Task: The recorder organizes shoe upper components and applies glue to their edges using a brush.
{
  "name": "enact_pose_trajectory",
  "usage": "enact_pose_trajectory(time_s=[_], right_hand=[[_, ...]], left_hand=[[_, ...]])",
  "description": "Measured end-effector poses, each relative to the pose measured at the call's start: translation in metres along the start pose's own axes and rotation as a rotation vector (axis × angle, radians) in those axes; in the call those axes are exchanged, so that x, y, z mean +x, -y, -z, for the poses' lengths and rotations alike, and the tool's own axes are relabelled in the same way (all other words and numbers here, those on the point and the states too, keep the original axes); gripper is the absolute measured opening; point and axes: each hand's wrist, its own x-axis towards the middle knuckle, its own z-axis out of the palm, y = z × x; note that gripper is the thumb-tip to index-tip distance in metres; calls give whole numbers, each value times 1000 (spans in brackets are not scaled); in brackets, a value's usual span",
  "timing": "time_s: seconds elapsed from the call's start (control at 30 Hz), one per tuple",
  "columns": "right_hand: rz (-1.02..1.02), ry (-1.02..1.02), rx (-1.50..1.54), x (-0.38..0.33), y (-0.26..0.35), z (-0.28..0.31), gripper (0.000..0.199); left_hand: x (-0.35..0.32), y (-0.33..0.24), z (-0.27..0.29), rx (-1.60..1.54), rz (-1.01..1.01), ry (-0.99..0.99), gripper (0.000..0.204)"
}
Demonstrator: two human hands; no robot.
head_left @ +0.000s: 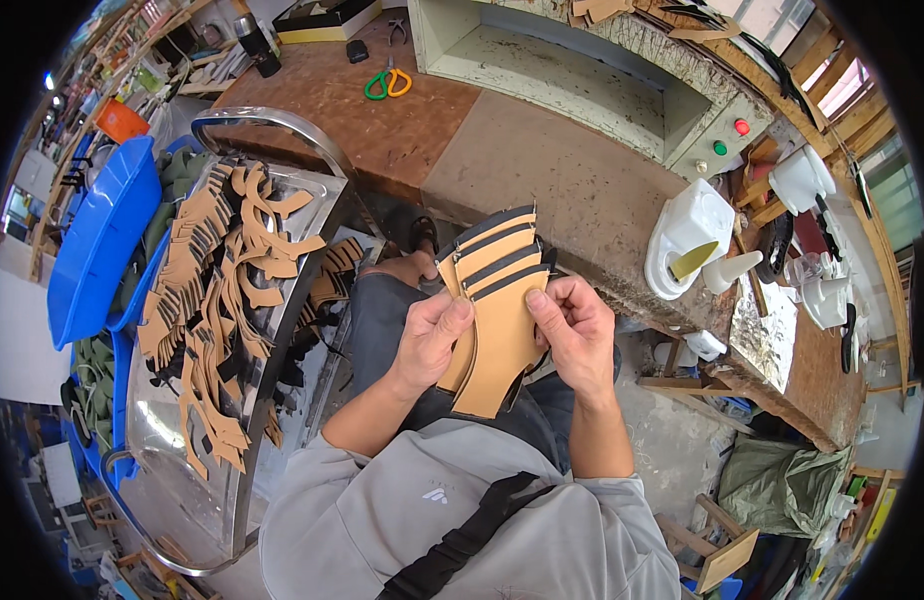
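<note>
A stack of tan cut leather pieces with black edges is held upright over my lap, fanned at the top. My left hand grips its left side with the thumb on the front face. My right hand holds the right edge, thumb pressing on the top piece. Both forearms come up from grey sleeves at the lower edge.
A metal-framed clear cart at my left carries many more tan cut pieces. Blue tubs stand beyond it. Ahead lies a worn workbench with scissors, a white glue jug and a pale machine housing.
</note>
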Motion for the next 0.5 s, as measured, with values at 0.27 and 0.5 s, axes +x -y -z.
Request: enact_pose_trajectory(time_s=[0.27,0.5], right_hand=[[28,-16,-29,0,-10,-3,15],[62,-1,-33,2,0,-1,14]], left_hand=[[2,-8,-9,138,-81,0,30],[2,-2,-1,187,-25,24,28]])
